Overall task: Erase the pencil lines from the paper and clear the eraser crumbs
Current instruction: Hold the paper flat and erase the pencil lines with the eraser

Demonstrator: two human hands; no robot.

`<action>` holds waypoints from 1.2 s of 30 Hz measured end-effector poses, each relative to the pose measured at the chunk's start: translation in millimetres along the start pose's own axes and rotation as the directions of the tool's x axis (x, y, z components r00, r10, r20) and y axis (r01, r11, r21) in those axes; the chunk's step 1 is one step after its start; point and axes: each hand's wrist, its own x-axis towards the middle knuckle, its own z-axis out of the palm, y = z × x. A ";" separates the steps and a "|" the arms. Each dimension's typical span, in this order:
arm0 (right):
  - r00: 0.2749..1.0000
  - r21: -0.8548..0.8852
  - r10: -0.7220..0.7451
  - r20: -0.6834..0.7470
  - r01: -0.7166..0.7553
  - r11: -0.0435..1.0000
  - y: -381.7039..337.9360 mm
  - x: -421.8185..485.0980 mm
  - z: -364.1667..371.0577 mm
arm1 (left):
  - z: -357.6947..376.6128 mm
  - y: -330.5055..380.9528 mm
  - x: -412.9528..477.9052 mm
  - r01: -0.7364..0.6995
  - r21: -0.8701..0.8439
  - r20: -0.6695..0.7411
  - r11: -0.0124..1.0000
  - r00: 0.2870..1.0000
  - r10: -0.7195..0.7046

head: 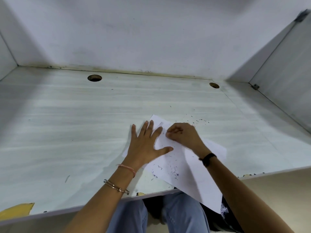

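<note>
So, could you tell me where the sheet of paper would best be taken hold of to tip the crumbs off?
Pinch the near corner of the paper, which overhangs the front edge of the desk, coming from the front with a finger underneath. The rest lies flat, and the left hand presses its far part. Lift gently: crumbs lie loose on it.

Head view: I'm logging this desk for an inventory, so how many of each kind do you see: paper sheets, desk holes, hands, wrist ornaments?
Paper sheet: 1
Desk holes: 2
Hands: 2, left hand and right hand
Wrist ornaments: 3, pink thread, metal bangle, black band
Total: 8
Eraser crumbs: too many to count, left out.
</note>
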 end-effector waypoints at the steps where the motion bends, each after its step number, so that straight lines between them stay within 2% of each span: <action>1: 0.997 -0.042 -0.056 0.045 0.058 0.997 -3.6 -4.1 9.5 | 0.9 0.8 0.3 -0.004 0.023 0.006 1.000 1.000 0.004; 3: 0.992 -0.109 -0.120 0.041 0.123 0.986 -4.9 1.5 15.3 | 1.1 0.4 1.2 -0.003 0.037 0.007 0.999 1.000 0.002; 6: 0.995 -0.152 -0.039 -0.087 0.025 0.988 -5.7 21.0 0.8 | 0.3 0.4 0.3 0.012 0.008 0.037 1.000 0.999 -0.013; 7: 0.996 -0.172 -0.009 -0.092 -0.007 0.985 -7.5 24.3 -1.5 | 0.1 0.8 0.1 0.010 0.014 0.034 1.000 0.999 -0.011; 11: 0.991 -0.248 -0.049 0.123 0.079 0.966 -18.7 13.7 5.9 | 4.1 -1.0 2.5 -0.004 0.033 -0.003 0.999 1.000 0.004; 12: 0.993 -0.244 -0.059 0.107 0.084 0.966 -16.5 15.0 3.9 | 4.4 -1.7 2.9 -0.003 0.029 0.003 1.000 1.000 0.003; 15: 0.998 -0.244 -0.029 -0.063 0.013 0.970 -12.9 25.0 -7.0 | 4.7 -1.3 2.3 -0.003 0.020 0.014 1.000 1.000 0.002; 16: 0.998 -0.268 -0.028 -0.052 0.013 0.963 -15.4 25.2 -5.3 | 4.8 -1.2 2.0 -0.005 0.022 0.011 1.000 1.000 0.004; 19: 0.987 -0.304 -0.068 0.145 0.110 0.946 -23.6 16.2 6.1 | 5.6 -0.8 2.4 -0.010 0.020 -0.016 1.000 1.000 0.010; 20: 0.985 -0.294 -0.076 0.155 0.119 0.948 -22.9 16.7 5.0 | 5.5 -1.5 2.7 -0.009 0.019 -0.016 1.000 1.000 0.009; 23: 0.998 -0.289 -0.058 -0.020 0.050 0.956 -15.9 26.6 -10.3 | 5.5 -1.4 2.6 -0.011 0.008 -0.005 1.000 1.000 0.011; 24: 0.998 -0.319 -0.058 -0.019 0.049 0.947 -17.2 27.5 -10.3 | 5.4 -1.6 2.2 -0.011 0.011 -0.008 1.000 1.000 0.011; 27: 0.981 -0.350 -0.079 0.180 0.139 0.926 -25.5 15.0 4.0 | 5.5 -1.2 1.9 -0.013 0.021 -0.020 1.000 1.000 0.014; 28: 0.976 -0.326 -0.086 0.201 0.149 0.934 -24.5 13.6 4.8 | 4.9 -1.4 2.3 -0.014 0.025 -0.018 1.000 1.000 0.014; 31: 1.000 -0.262 -0.018 -0.005 0.016 0.965 -12.1 26.9 -13.1 | 4.4 -1.7 1.9 -0.011 0.007 -0.001 1.000 1.000 0.011; 33: 0.998 -0.279 0.012 -0.062 -0.029 0.960 -10.9 31.3 -15.9 | 4.1 -2.1 1.7 -0.010 0.011 0.001 1.000 1.000 0.010; 36: 0.993 -0.291 -0.072 0.094 0.097 0.952 -15.7 17.4 2.3 | 5.5 -1.4 1.9 -0.012 0.020 -0.015 1.000 1.000 0.012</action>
